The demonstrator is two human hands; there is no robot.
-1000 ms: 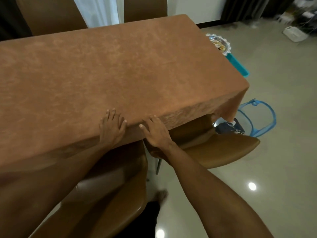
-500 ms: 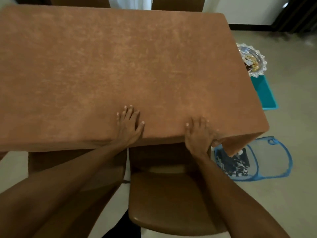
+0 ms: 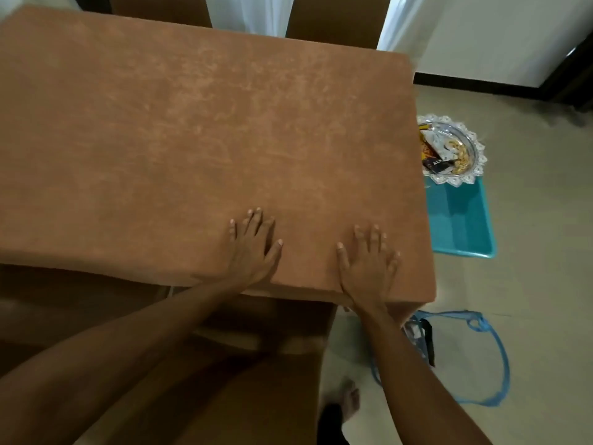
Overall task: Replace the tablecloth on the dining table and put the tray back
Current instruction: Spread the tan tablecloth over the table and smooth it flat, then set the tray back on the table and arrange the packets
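A brown tablecloth (image 3: 192, 130) covers the whole dining table and hangs over its near and right edges. My left hand (image 3: 253, 248) lies flat on the cloth near the front edge, fingers spread. My right hand (image 3: 369, 264) lies flat beside it, close to the near right corner, fingers spread. Neither hand holds anything. The glass tray (image 3: 462, 149) with a lace-like rim and snack packets sits on a teal stand (image 3: 459, 220) on the floor to the right of the table, partly hidden by the table edge.
A brown chair (image 3: 256, 364) is tucked under the near edge below my arms. A blue-rimmed mesh basket (image 3: 475, 358) with dark items lies on the floor at the right. Two chair backs (image 3: 330, 17) and white curtains stand beyond the table.
Both hands have slid forward from the front edge onto the tabletop, and my right hand has moved right toward the corner. The view has shifted right over the table.
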